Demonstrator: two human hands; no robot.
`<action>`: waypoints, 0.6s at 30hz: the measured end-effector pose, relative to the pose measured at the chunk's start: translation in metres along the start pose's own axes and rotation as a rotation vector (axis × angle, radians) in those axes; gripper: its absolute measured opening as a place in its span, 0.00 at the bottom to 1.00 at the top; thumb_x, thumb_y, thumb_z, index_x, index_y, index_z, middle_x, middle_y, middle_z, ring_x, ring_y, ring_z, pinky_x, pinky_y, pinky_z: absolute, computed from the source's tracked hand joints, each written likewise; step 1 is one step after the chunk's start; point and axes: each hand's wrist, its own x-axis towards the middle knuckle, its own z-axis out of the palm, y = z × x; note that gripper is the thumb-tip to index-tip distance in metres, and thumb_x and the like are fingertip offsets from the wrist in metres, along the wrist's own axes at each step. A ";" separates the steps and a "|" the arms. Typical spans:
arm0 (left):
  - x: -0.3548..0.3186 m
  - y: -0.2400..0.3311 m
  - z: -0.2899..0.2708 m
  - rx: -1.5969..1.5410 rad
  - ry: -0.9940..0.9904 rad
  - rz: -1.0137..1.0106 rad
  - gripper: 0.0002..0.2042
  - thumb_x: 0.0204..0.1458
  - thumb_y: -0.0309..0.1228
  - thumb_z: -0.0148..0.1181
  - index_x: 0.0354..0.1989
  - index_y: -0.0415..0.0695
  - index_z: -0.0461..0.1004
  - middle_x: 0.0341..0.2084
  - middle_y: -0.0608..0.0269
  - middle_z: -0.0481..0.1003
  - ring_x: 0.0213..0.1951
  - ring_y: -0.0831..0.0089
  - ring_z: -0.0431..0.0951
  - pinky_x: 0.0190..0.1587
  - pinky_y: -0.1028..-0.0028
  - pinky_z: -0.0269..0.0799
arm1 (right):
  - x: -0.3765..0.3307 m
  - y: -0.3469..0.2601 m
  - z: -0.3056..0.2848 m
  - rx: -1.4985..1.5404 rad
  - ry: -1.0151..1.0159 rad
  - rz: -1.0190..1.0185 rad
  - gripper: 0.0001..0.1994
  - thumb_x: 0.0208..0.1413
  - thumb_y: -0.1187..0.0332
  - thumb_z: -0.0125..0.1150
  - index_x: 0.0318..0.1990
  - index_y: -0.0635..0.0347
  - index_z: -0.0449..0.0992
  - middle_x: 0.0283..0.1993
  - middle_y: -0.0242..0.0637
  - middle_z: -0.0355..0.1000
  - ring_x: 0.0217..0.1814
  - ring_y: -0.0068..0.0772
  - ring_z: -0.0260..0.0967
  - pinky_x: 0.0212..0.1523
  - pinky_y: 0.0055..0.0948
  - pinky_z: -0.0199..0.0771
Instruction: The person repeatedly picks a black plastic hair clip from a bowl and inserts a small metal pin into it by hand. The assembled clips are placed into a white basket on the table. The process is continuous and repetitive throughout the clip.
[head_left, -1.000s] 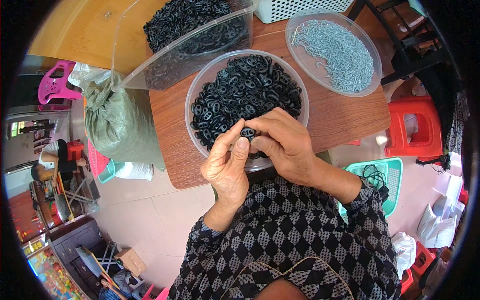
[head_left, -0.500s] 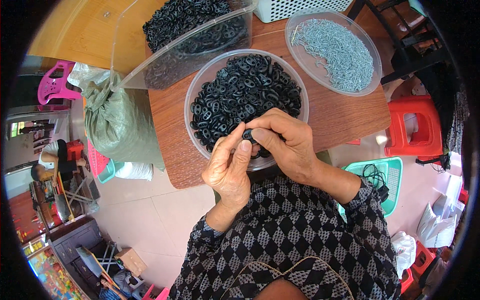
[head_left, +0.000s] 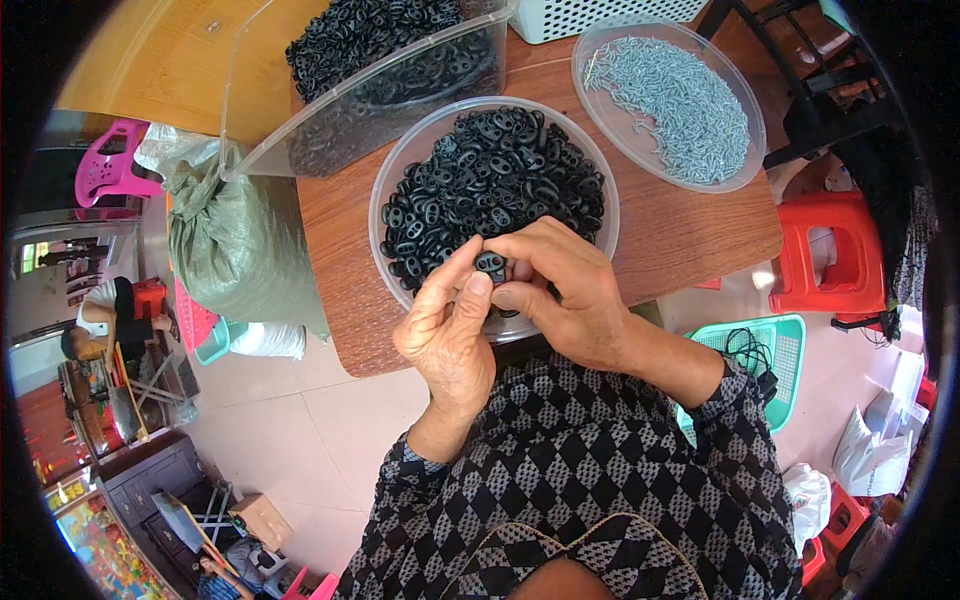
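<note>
We see the left hand (head_left: pixel 448 335) pinching a small black two-holed piece (head_left: pixel 490 262) between thumb and index finger, its holed face upward. The right hand (head_left: pixel 570 300) curls in from the other side, index fingertip close by the piece's upper edge and thumb just below; we cannot tell whether it grips the piece too. The piece is over the near part of a round clear tub (head_left: pixel 400 150), which is heaped with loose black pieces (head_left: pixel 500 180) of similar shape and stands on the brown worktop (head_left: pixel 690 235).

Beyond the tub, to our left, we have a clear bin (head_left: pixel 355 98) with more black pieces in it. To our right, a shallow round tray (head_left: pixel 615 115) carries a spread of small silvery metal parts (head_left: pixel 690 110). A white perforated basket (head_left: pixel 560 20) is at the far edge, between bin and tray.
</note>
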 end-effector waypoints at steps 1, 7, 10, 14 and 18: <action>0.000 -0.001 -0.001 -0.002 -0.016 0.001 0.14 0.48 0.20 0.58 0.45 0.30 0.71 0.40 0.52 0.74 0.39 0.75 0.73 0.43 0.78 0.69 | 0.000 0.001 -0.001 -0.014 -0.008 -0.008 0.13 0.42 0.76 0.60 0.38 0.69 0.71 0.27 0.40 0.67 0.29 0.38 0.64 0.31 0.32 0.65; 0.002 -0.005 -0.004 0.038 -0.094 0.080 0.16 0.48 0.23 0.59 0.45 0.30 0.71 0.43 0.49 0.73 0.42 0.73 0.73 0.45 0.77 0.70 | 0.000 0.003 -0.004 -0.037 0.001 -0.058 0.14 0.40 0.77 0.62 0.37 0.70 0.70 0.28 0.40 0.67 0.29 0.38 0.64 0.30 0.32 0.65; 0.001 -0.008 -0.005 0.084 -0.087 0.109 0.15 0.49 0.24 0.59 0.45 0.30 0.71 0.43 0.49 0.73 0.42 0.74 0.73 0.44 0.78 0.70 | 0.002 0.005 -0.003 -0.077 0.022 -0.136 0.15 0.39 0.76 0.62 0.37 0.70 0.70 0.28 0.40 0.67 0.29 0.38 0.64 0.29 0.31 0.65; 0.000 -0.007 -0.003 0.165 -0.074 0.143 0.15 0.50 0.24 0.58 0.45 0.31 0.71 0.43 0.50 0.73 0.40 0.76 0.72 0.42 0.80 0.69 | 0.003 0.004 -0.001 -0.086 0.048 -0.164 0.15 0.38 0.77 0.62 0.37 0.71 0.70 0.28 0.41 0.67 0.29 0.38 0.64 0.28 0.32 0.64; -0.001 -0.012 -0.004 0.242 -0.090 0.214 0.14 0.51 0.24 0.57 0.45 0.31 0.71 0.42 0.52 0.74 0.38 0.78 0.72 0.41 0.80 0.69 | 0.000 0.008 0.000 -0.102 0.055 -0.177 0.15 0.38 0.78 0.62 0.37 0.71 0.70 0.28 0.42 0.67 0.28 0.39 0.63 0.27 0.33 0.64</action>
